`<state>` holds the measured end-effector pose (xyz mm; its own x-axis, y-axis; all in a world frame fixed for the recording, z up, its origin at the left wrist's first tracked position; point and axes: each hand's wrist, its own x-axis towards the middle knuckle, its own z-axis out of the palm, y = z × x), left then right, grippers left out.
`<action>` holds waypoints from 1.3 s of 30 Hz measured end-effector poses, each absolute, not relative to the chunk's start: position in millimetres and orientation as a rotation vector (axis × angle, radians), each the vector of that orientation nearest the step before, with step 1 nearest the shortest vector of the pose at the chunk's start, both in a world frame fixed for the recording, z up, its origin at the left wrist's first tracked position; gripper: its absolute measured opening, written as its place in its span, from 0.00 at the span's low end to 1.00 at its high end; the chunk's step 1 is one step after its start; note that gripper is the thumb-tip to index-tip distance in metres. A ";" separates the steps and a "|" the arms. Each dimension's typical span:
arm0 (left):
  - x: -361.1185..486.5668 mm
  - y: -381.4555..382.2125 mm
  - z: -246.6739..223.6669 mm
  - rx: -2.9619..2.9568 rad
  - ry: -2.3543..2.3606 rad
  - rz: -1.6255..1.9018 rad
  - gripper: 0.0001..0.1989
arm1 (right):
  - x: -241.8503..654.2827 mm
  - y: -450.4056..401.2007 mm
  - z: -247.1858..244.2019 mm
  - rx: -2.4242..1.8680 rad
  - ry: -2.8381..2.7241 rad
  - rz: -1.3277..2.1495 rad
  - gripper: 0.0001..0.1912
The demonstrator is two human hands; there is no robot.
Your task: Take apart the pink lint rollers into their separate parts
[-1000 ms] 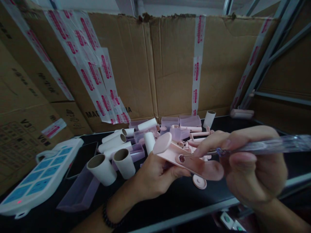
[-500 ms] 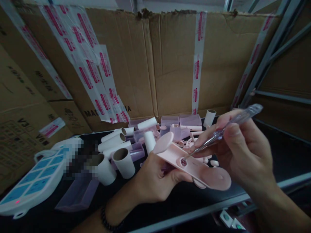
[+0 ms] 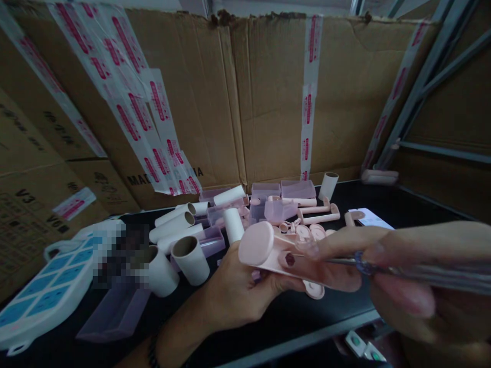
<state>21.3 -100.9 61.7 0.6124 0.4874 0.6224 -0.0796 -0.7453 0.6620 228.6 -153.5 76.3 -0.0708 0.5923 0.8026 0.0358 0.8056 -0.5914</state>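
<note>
My left hand (image 3: pixel 241 291) is closed around a pink plastic holder (image 3: pixel 268 250), a long channel with a rounded end plate tilted toward me. A dark hole shows in the middle of the holder's channel. Held near the camera, my right hand (image 3: pixel 418 276) grips a screwdriver (image 3: pixel 368 263) with a clear handle. Its thin metal shaft points left, at the holder's hole; whether the tip touches it I cannot tell. Part of the holder's right end lies behind my right fingers. Below the holder a round pink piece (image 3: pixel 314 290) shows.
White cardboard tubes (image 3: pixel 192 260) stand and lie at the left beside translucent purple trays (image 3: pixel 115 312). Several pink parts (image 3: pixel 320 217) lie behind my hands. A white power strip (image 3: pixel 49 276) is at far left, a lit phone (image 3: pixel 370 218) at right. Cardboard (image 3: pixel 268 102) walls the back.
My right hand with the screwdriver has come closer to the camera and moved right, its shaft now nearly level. The holder has tilted in my left hand, and the view has shifted slightly.
</note>
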 end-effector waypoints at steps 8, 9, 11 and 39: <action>20.2 -101.1 61.8 2.245 0.364 1.257 0.13 | 216.7 -144.9 72.2 -0.404 -1.505 0.427 0.05; 20.7 -101.4 62.0 2.250 0.352 1.277 0.13 | 215.5 -142.6 73.0 -0.393 -1.487 0.444 0.06; 21.8 -101.2 61.4 2.233 0.316 1.307 0.12 | 214.7 -138.8 75.3 -0.367 -1.464 0.531 0.06; 18.8 -97.1 63.1 2.179 0.381 1.182 0.08 | 215.2 -149.6 90.5 -0.454 -1.606 0.458 0.04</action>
